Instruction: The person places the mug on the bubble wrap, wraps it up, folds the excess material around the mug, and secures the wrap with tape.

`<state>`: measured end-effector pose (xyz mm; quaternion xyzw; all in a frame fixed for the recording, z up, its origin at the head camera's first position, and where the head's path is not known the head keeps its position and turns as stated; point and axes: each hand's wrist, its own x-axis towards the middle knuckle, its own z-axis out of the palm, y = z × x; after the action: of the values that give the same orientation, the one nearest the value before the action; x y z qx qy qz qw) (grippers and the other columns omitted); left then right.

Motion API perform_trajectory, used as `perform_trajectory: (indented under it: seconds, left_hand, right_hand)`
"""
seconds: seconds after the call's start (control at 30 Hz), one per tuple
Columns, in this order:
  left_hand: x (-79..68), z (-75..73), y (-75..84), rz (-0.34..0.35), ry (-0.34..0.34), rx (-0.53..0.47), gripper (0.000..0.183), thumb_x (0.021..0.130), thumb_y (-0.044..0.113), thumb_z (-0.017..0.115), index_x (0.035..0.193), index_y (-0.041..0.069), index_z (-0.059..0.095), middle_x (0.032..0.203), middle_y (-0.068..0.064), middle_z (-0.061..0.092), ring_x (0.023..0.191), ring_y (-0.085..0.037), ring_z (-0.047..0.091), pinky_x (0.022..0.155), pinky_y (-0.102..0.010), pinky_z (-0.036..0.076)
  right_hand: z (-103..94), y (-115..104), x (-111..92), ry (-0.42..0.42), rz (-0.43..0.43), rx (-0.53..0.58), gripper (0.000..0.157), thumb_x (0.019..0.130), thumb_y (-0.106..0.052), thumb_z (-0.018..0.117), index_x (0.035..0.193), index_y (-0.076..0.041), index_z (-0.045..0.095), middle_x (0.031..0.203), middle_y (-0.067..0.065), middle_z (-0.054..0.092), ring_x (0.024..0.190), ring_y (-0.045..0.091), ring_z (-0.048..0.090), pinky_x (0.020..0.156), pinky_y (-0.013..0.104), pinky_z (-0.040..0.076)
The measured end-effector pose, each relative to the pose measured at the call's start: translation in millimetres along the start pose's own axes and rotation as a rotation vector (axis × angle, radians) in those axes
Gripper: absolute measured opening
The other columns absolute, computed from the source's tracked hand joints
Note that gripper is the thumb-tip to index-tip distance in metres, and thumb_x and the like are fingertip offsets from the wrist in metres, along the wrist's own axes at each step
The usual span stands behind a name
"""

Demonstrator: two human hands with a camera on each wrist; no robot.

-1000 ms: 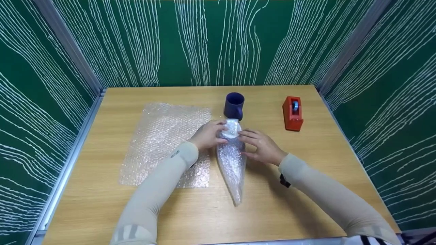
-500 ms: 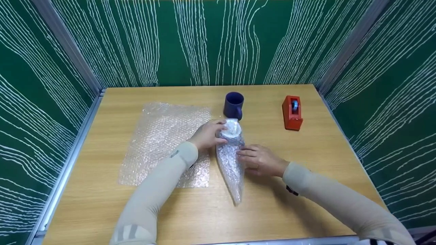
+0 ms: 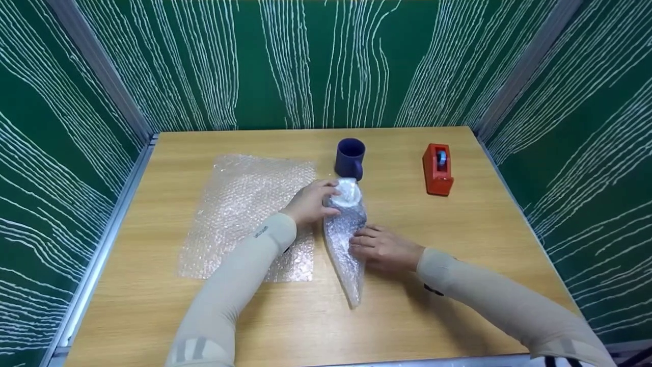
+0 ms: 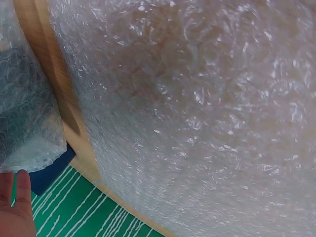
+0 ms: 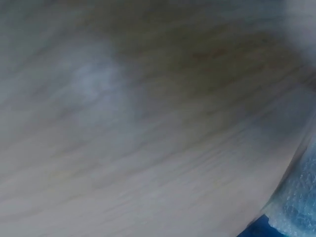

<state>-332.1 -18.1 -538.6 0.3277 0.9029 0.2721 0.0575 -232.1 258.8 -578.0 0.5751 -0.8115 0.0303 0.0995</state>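
A wooden table point(image 3: 285, 326) is shown across most of the head view. On its left half, left of centre in the frame, a sheet of bubble wrap point(image 3: 239, 209) is laid flat, partly covered by the left forearm. At the centre of the frame a wrapped bundle point(image 3: 340, 232) is seen, its rounded end placed uppermost and its loose wrap tapered to a point below.

The step in hand is judged to be the pressing of that wrap against the bundle. It is probably best done with the rounded end kept steady and the slack smoothed evenly toward the point, so that bubbles are not crushed and the layer is not twisted.

The rounded end is held by the left hand point(image 3: 311, 202), with thumb and fingers parted widely enough to span its left side. The bundle's right edge, about halfway down, is touched by the fingers of the right hand point(image 3: 385, 248), laid close together; whether the wrap is pinched cannot be told, since the thumb is hidden.

A red tape dispenser point(image 3: 433, 173) is placed at upper right, well apart, and a dark blue mug point(image 3: 347, 163) is stood just above the bundle.
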Motion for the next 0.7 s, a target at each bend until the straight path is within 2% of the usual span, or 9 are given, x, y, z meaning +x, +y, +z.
perform_trajectory:
  seconds: [0.1, 0.23, 0.4, 0.57, 0.7]
  left_hand:
    - [-0.1, -0.3, 0.0, -0.005, -0.005, -0.002, 0.059, 0.094, 0.035, 0.086, 0.144, 0.008, 0.069, 0.168, -0.007, 0.051, 0.157, -0.032, 0.046, 0.133, -0.046, 0.035]
    - [0.7, 0.2, -0.6, -0.009, -0.012, -0.003, 0.060, 0.094, 0.036, 0.085, 0.145, 0.008, 0.068, 0.168, -0.007, 0.051, 0.157, -0.032, 0.045, 0.133, -0.046, 0.034]
    - [0.5, 0.3, -1.8, -0.014, -0.008, -0.016, 0.061, 0.093, 0.037, 0.086, 0.145, 0.009, 0.068, 0.168, -0.007, 0.051, 0.157, -0.032, 0.045, 0.133, -0.047, 0.033]
    - [1.0, 1.3, -3.3, -0.002, 0.005, -0.014, 0.060, 0.092, 0.034, 0.087, 0.144, 0.010, 0.070, 0.166, -0.006, 0.053, 0.156, -0.032, 0.047, 0.132, -0.046, 0.036]
    - [1.4, 1.3, -3.1, 0.024, 0.013, -0.020, 0.057, 0.092, 0.031, 0.087, 0.142, 0.008, 0.071, 0.164, -0.008, 0.055, 0.154, -0.032, 0.049, 0.132, -0.044, 0.037]
  right_hand:
    - [0.5, 0.0, 0.8, 0.021, -0.016, -0.017, 0.040, 0.098, -0.021, 0.080, 0.137, -0.013, 0.073, 0.140, 0.008, 0.075, 0.134, 0.032, 0.068, 0.114, 0.056, 0.056]
    - [0.0, 0.2, 1.4, 0.068, 0.000, 0.015, 0.035, 0.096, -0.016, 0.080, 0.130, -0.009, 0.076, 0.135, 0.010, 0.077, 0.128, 0.034, 0.071, 0.110, 0.056, 0.058]
    - [0.5, 3.0, 3.3, 0.210, 0.042, 0.102, 0.036, 0.087, -0.003, 0.086, 0.122, -0.004, 0.077, 0.123, 0.014, 0.080, 0.115, 0.035, 0.076, 0.101, 0.055, 0.063]
    - [0.6, 3.8, 6.0, 0.341, 0.131, 0.212, 0.034, 0.085, 0.004, 0.085, 0.117, -0.002, 0.076, 0.111, 0.015, 0.081, 0.102, 0.034, 0.079, 0.090, 0.052, 0.067]
    - [-0.3, 2.7, 8.5, 0.427, 0.250, 0.310, 0.026, 0.088, 0.004, 0.081, 0.113, -0.002, 0.076, 0.104, 0.016, 0.081, 0.094, 0.034, 0.079, 0.082, 0.050, 0.067]
